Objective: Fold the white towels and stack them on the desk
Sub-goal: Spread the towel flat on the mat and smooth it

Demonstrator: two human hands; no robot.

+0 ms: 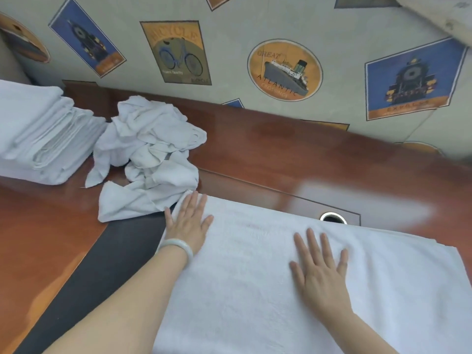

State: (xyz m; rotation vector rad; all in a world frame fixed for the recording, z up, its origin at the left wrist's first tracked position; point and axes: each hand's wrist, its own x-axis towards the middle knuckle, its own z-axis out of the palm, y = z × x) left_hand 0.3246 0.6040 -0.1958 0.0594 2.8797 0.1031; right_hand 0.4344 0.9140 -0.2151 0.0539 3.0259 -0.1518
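Towel (242,290) spread flat on the near part of the surface (281,149), long side across, likely to smooth out creases before the next fold. Left grip (189,223) spread, fingers straight, pressing down the left edge, probably to keep it from sliding; right grip (321,272) spread too, flat near the middle, pinching nothing. Crumpled heap (153,149) just behind the left grip, within easy reach; folded stack (38,131) at far left, out of the working place.

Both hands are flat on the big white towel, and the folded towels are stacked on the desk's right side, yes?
Nearly. The head view shows the folded towels stacked on the left side of the desk. The left hand and right hand do lie flat on the big white towel.
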